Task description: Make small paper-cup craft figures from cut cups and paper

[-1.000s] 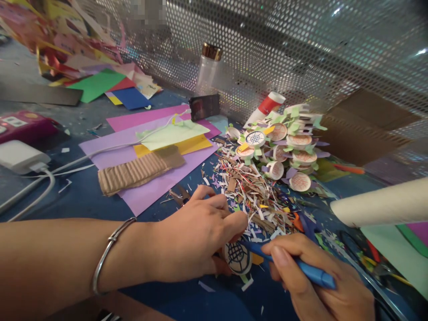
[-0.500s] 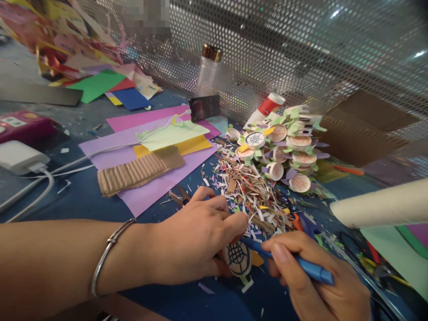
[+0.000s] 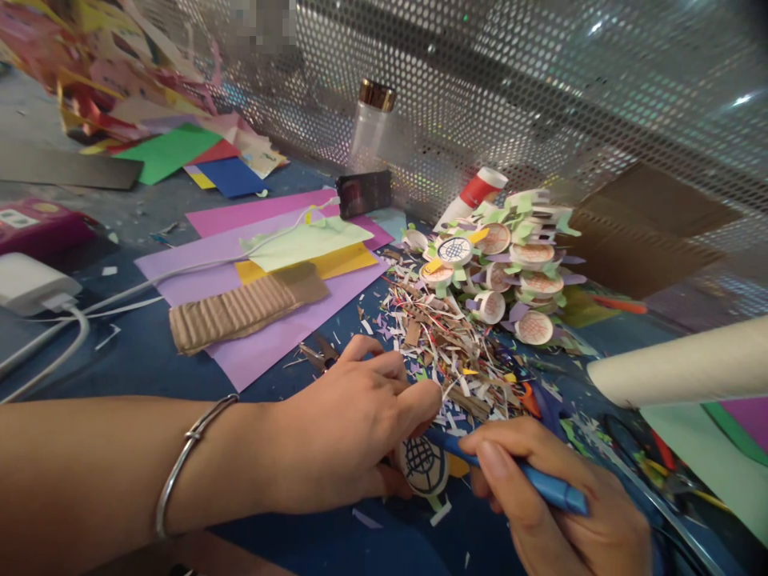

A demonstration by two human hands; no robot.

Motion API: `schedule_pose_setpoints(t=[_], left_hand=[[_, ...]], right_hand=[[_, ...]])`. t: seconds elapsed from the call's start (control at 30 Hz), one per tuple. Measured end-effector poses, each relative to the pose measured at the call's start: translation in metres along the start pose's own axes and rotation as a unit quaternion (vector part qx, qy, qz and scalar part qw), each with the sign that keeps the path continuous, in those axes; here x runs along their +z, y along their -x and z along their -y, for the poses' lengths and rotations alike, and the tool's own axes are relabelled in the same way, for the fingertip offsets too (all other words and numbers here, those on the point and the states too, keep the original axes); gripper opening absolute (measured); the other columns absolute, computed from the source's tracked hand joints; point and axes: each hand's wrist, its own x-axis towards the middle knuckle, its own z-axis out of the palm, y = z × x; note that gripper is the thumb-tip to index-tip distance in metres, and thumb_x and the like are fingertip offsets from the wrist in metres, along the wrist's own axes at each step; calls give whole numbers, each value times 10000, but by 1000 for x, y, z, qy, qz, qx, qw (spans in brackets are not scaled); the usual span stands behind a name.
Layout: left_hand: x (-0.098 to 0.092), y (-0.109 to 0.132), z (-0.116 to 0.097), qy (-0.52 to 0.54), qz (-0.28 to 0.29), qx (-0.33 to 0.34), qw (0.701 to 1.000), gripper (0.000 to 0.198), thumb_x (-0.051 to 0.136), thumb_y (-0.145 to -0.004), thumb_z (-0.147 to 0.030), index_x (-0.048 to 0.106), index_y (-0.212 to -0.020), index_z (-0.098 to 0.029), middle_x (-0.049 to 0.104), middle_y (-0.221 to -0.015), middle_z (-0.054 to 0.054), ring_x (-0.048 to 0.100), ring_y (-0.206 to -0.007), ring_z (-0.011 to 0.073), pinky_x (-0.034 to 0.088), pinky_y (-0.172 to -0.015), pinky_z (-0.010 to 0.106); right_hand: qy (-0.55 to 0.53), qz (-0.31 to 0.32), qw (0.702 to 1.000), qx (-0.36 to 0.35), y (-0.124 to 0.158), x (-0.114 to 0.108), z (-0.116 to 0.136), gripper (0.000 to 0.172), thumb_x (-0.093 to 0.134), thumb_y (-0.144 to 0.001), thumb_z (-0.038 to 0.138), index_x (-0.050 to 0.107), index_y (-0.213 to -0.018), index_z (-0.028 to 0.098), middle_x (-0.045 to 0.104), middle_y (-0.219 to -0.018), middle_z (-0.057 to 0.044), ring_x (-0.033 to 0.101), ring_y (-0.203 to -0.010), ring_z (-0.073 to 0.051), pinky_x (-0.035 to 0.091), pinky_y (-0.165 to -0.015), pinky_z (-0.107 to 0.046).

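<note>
My left hand (image 3: 372, 424) is closed around the edge of a small paper turtle (image 3: 425, 468), thumb below and fingers above. Dark lines form a grid on the turtle's round top, and green and orange paper tabs stick out at its sides. In my right hand (image 3: 540, 488) is a blue marker (image 3: 549, 484), gripped between thumb and fingers. Its tip reaches the upper edge of the round top, partly hidden by my left fingers. Beyond my hands, similar paper turtles (image 3: 531, 256) are stacked in a pile.
Paper scraps (image 3: 444, 328) lie heaped past my hands. Corrugated cardboard (image 3: 246, 308) rests on purple paper (image 3: 234, 356). A phone (image 3: 365, 194) leans before a clear bottle (image 3: 370, 132) by the perforated metal screen (image 3: 456, 72). At right lies a white tube (image 3: 684, 364); pliers (image 3: 321, 354) sit behind my left hand.
The whole view has shifted slightly, so things appear a little further left. My hands keep nearly the same hold on the turtle and the marker.
</note>
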Motion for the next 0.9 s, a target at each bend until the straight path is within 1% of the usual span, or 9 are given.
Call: schedule_pose_setpoints(t=[0.1, 0.2, 0.33, 0.43, 0.53, 0.63, 0.7, 0.83, 0.9], left_hand=[[1, 1, 0, -2, -6, 1, 1000, 518, 925, -673, -363, 477, -875, -201, 617, -810, -33, 556, -845, 198, 266, -860, 360], [1, 0, 0, -1, -4, 5, 1000, 516, 923, -676, -360, 480, -886, -201, 625, -815, -31, 562, -853, 201, 268, -868, 365], [1, 0, 1, 5, -2, 6, 1000, 499, 914, -690, -349, 481, -891, -202, 634, -821, -27, 568, -856, 202, 270, -873, 368], [1, 0, 1, 3, -2, 9, 1000, 500, 912, -692, -358, 486, -903, -203, 646, -839, -21, 569, -866, 207, 271, -874, 369], [0, 0, 1, 7, 0, 10, 1000, 473, 894, -718, -347, 486, -908, -202, 652, -845, -24, 566, -863, 203, 270, -877, 369], [-1, 0, 0, 9, 2, 7, 1000, 454, 883, -730, -330, 485, -906, -199, 648, -844, -26, 558, -860, 200, 270, -872, 366], [-2, 0, -1, 8, 5, 3, 1000, 457, 885, -728, -330, 484, -903, -198, 641, -839, -25, 552, -859, 201, 270, -864, 363], [-4, -1, -2, 12, 14, 1, 1000, 422, 857, -765, -344, 484, -895, -196, 637, -834, -21, 550, -848, 199, 269, -862, 364], [-4, -1, -2, 14, 16, -1, 1000, 398, 843, -779, -339, 491, -899, -196, 645, -846, -15, 554, -852, 202, 271, -866, 364]], right_hand=[[-11, 9, 1000, 4, -1, 2, 0, 190, 526, -997, 234, 651, -859, 271, 627, -657, 64, 556, -492, -63, 408, -467, -180], [-15, 8, 1000, 1, -1, 3, 0, 191, 520, -999, 222, 663, -884, 275, 634, -670, 67, 558, -492, -57, 413, -468, -172], [-20, 17, 1000, -4, -1, 2, 0, 192, 522, -991, 208, 635, -847, 267, 635, -669, 62, 603, -541, -64, 419, -477, -170], [-19, 16, 1000, -5, 0, 1, 1, 186, 517, -989, 207, 654, -880, 270, 639, -675, 57, 582, -507, -70, 420, -460, -186], [-20, 16, 999, -21, 1, 2, 1, 183, 514, -984, 200, 664, -906, 271, 652, -701, 58, 590, -517, -76, 481, -544, -193], [-29, 21, 998, -42, 0, 3, 2, 182, 504, -981, 195, 664, -930, 266, 669, -711, 50, 659, -622, -103, 538, -686, -215], [-31, 24, 998, -48, 0, 2, 2, 186, 500, -976, 185, 664, -935, 261, 671, -707, 44, 669, -635, -112, 547, -693, -221], [-21, 49, 997, -62, -2, -3, 2, 174, 517, -958, 151, 654, -922, 253, 634, -662, 60, 613, -517, -89, 564, -691, -218], [-21, 57, 996, -72, -2, -4, 3, 173, 517, -960, 137, 647, -930, 247, 648, -677, 51, 635, -538, -93, 563, -666, -214]])
